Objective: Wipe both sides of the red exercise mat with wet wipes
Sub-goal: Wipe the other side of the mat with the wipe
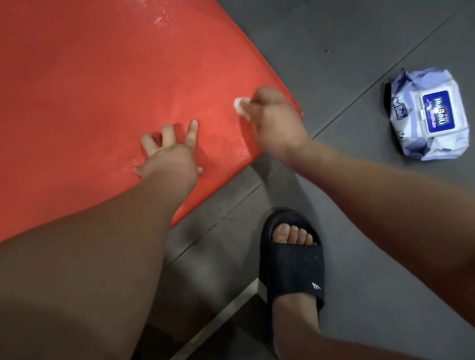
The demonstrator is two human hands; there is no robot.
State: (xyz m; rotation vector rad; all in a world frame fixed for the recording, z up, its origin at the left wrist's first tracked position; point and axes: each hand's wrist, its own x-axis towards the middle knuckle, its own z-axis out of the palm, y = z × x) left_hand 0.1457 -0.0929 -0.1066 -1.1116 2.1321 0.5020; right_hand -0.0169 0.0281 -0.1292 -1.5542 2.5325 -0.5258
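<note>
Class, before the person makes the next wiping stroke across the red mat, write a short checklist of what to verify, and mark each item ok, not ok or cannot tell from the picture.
1. Wipe in the right hand: ok, bunched in the fingers.
2. Wipe touching the mat: ok, at the near right edge.
3. Left hand steadying the mat: ok, fingers spread flat on it.
4. Spare wipes nearby: ok, pack lies on the floor to the right, lid shut.
5. Foot off the mat: ok, slipper stands on the floor.
6. Underside wiped: cannot tell, only the top shows.
</note>
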